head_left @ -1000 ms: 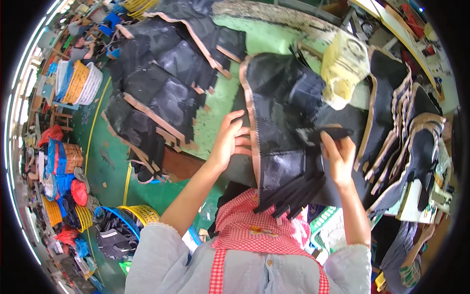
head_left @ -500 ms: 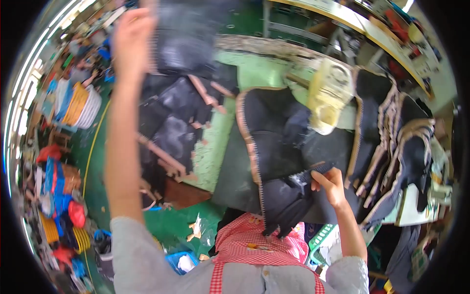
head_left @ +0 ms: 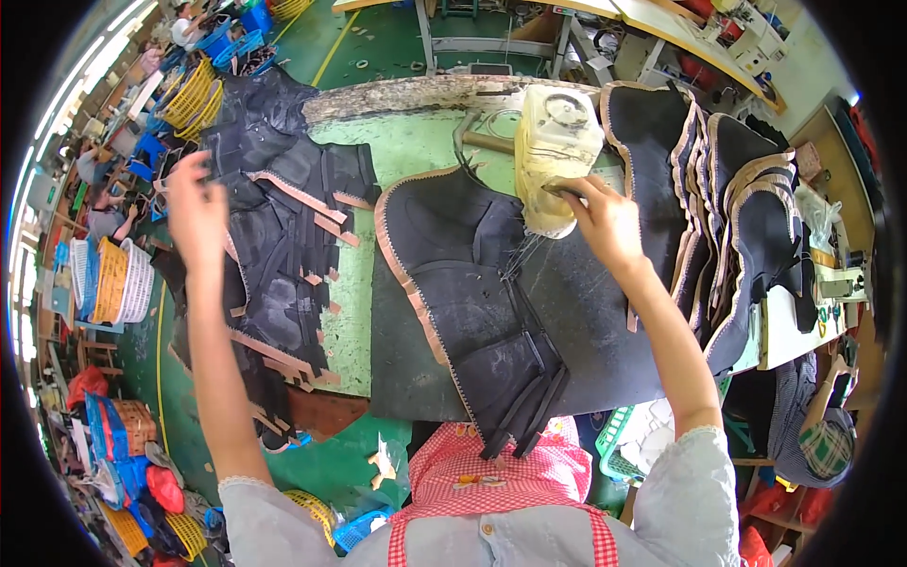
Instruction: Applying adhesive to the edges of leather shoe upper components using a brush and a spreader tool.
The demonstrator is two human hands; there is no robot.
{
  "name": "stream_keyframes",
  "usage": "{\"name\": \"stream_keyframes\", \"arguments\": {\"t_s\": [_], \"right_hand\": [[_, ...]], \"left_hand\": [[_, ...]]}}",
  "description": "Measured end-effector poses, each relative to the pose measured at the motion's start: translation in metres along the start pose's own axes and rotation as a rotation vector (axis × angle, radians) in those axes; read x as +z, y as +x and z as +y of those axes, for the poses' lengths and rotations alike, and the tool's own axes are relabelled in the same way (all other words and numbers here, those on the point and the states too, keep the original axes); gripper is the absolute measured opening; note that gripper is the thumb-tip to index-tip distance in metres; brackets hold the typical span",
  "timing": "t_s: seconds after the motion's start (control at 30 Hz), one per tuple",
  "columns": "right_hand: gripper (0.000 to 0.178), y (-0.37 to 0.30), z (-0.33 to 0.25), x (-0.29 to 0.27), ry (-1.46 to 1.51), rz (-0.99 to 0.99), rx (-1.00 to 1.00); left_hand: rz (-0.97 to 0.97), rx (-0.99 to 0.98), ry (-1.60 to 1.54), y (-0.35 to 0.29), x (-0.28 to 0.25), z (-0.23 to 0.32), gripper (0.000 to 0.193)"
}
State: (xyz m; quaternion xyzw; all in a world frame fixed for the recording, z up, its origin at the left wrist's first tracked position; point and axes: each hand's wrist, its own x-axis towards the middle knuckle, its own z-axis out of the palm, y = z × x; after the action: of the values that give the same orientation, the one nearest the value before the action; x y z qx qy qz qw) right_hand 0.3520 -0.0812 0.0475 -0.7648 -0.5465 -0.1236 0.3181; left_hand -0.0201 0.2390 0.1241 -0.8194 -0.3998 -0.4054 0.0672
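Observation:
My right hand (head_left: 609,225) pinches a short dark stick-like handle at the cut-open mouth of a yellowed plastic jug (head_left: 551,142). The lower end of the handle is hidden. Thin pale strands run from the jug's mouth to a black fabric piece (head_left: 444,236) with a tan zigzag-edged border and dangling straps. That piece lies on a dark board (head_left: 605,331) in front of me. My left hand (head_left: 194,217) is raised over a stack of similar black pieces (head_left: 269,274) at the left, fingers apart, holding nothing.
More black pieces with tan edging (head_left: 652,142) hang in a row at the right. The green tabletop (head_left: 425,142) has a worn back edge. Below the table are a green basket (head_left: 619,444) and scraps on the floor. Other people sit far left.
My left hand has come down from the far left, letting go of a black piece onto the stack. My right hand has risen from the black piece to the jug's mouth.

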Motion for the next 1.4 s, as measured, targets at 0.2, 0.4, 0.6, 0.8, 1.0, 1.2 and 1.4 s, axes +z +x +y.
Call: {"name": "stream_keyframes", "arguments": {"t_s": [0.2, 0.4, 0.6, 0.8, 1.0, 1.2, 1.4], "right_hand": [[0.035, 0.011, 0.023, 0.008, 0.293, -0.094, 0.473], [0.023, 0.002, 0.043, -0.011, 1.142, -0.109, 0.892], [0.013, -0.009, -0.006, -0.019, 1.048, -0.150, 0.482], [0.020, 0.014, -0.052, 0.011, 0.619, -0.164, 0.065], [0.011, 0.007, -0.081, 0.038, 0.193, -0.141, -0.096], [0.014, 0.015, -0.112, 0.019, 0.278, -0.237, -0.012], [0.009, -0.015, -0.119, 0.072, 0.036, -0.086, -0.179]], "left_hand": [[-0.588, 0.238, -0.664, -0.053, 0.073, 0.131, 0.036], [-0.395, 0.551, -0.565, -0.068, 0.123, 0.191, 0.021], [-0.619, 0.282, -0.869, -0.074, 0.146, 0.170, 0.016], [-0.686, 0.157, -1.106, -0.071, 0.149, 0.170, 0.015], [-0.592, 0.206, -0.607, -0.092, 0.140, 0.112, 0.034], [-0.379, 0.217, -0.595, -0.135, 0.115, 0.121, 0.037], [-0.336, 0.114, -0.655, -0.146, 0.115, 0.127, 0.040]]}}
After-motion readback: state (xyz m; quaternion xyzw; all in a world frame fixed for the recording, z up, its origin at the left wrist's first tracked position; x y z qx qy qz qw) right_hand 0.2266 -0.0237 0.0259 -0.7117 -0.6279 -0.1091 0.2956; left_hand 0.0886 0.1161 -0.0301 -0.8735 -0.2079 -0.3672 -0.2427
